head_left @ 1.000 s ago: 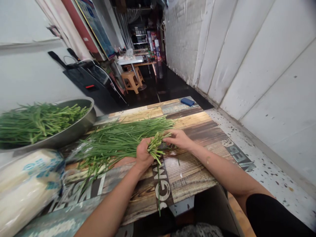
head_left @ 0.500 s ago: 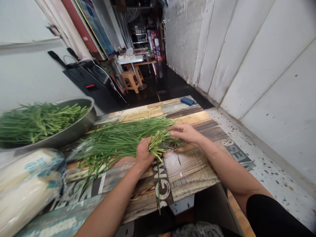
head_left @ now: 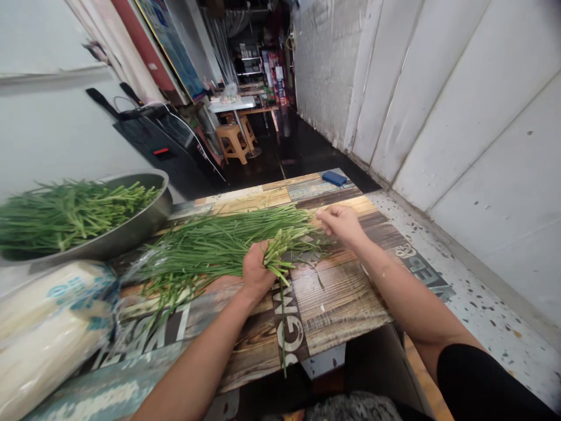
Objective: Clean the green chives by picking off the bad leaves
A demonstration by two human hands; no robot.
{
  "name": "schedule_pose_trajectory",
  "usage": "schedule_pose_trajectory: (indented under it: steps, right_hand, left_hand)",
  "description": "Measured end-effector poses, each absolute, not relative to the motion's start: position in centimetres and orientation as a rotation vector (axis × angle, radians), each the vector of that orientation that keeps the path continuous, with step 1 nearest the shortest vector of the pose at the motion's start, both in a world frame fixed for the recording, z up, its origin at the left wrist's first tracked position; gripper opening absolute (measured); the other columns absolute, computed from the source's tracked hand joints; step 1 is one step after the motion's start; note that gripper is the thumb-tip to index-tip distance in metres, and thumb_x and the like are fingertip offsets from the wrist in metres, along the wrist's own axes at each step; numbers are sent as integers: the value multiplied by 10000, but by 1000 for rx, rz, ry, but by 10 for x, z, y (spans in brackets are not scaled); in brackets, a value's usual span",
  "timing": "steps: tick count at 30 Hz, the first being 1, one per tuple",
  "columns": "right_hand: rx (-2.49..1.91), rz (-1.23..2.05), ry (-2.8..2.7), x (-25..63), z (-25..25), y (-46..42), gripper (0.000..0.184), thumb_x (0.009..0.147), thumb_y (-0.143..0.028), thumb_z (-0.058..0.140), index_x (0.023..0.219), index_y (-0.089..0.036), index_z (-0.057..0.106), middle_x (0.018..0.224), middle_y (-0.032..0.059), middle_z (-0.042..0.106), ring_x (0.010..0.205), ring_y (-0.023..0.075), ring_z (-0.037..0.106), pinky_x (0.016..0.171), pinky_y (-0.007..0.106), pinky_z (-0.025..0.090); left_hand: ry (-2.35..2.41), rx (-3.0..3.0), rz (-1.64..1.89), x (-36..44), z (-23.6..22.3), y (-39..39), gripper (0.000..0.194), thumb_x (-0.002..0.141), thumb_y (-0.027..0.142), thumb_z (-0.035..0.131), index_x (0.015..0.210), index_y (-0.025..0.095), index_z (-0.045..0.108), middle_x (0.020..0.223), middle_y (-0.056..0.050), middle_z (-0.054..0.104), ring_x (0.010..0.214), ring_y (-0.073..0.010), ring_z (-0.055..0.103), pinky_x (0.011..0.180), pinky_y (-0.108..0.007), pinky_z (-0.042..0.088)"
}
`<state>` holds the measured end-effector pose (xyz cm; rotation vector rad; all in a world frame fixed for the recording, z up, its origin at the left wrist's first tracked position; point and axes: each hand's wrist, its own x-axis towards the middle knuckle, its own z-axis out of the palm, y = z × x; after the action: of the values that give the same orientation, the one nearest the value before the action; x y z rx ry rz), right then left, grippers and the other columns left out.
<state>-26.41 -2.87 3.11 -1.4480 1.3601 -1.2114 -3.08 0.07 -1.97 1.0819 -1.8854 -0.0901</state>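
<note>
My left hand [head_left: 258,272] is wrapped round a bunch of green chives [head_left: 280,252], whose pale cut ends stick out to the right of the fist. More chives [head_left: 214,234] lie in a loose pile on the wood-patterned table [head_left: 337,298], under and behind that hand. Just right of the pile's stem ends, my right hand [head_left: 344,225] is closed in a pinch above the tabletop. What its fingertips hold, if anything, is too small to make out. Thin scraps and a stray leaf lie below it, and one long chive hangs over the near edge.
A large metal bowl [head_left: 164,202] heaped with chives stands at the left. In front of it lies a plastic-wrapped white package [head_left: 56,321] with blue print. A small blue box [head_left: 333,178] sits at the table's far corner. Stools [head_left: 232,143] and a white table [head_left: 234,105] stand beyond.
My right hand has moved a little right and away from the bunch, its fingers now pinched together. The left hand keeps its hold on the chives in nearly the same place.
</note>
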Motion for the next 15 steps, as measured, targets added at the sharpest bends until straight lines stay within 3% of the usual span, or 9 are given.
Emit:
schedule_pose_trajectory:
  steps: [3, 7, 11, 15]
  right_hand:
    - [-1693, -987, 1486, -266, 20, -34, 509, 832, -552, 483, 505, -167, 547, 439, 7, 517, 413, 101, 464, 454, 229, 359]
    - [-2345, -616, 1485, -260, 4, -35, 181, 740, -308, 682, 647, -156, 651, 685, 62, 629, 682, 172, 570, 612, 259, 399]
    - [-2490, -742, 1403, -256, 8, -31, 71, 794, -187, 605, 766, -146, 656, 820, 86, 619, 817, 185, 555, 726, 281, 409]
    - [-2487, -957, 1139, -249, 16, -23, 59, 807, -185, 567, 799, -154, 617, 792, 54, 580, 743, 153, 518, 676, 253, 405]
  left_hand:
    - [-1831, 1061, -63, -31, -19, 2, 120, 818, 248, 565, 887, 169, 626, 772, -27, 659, 712, -159, 612, 679, -282, 487]
    - [-1798, 1070, -3, -31, -16, 3, 198, 792, 312, 638, 925, 167, 622, 792, -34, 662, 733, -160, 618, 711, -277, 487]
    - [-1883, 1005, -44, -30, -11, 6, 191, 808, 309, 612, 951, 182, 630, 828, -46, 674, 759, -169, 622, 728, -290, 478]
    - [-2083, 840, -69, -30, -7, 8, 180, 834, 283, 550, 970, 188, 618, 1016, -93, 685, 972, -212, 616, 846, -353, 451]
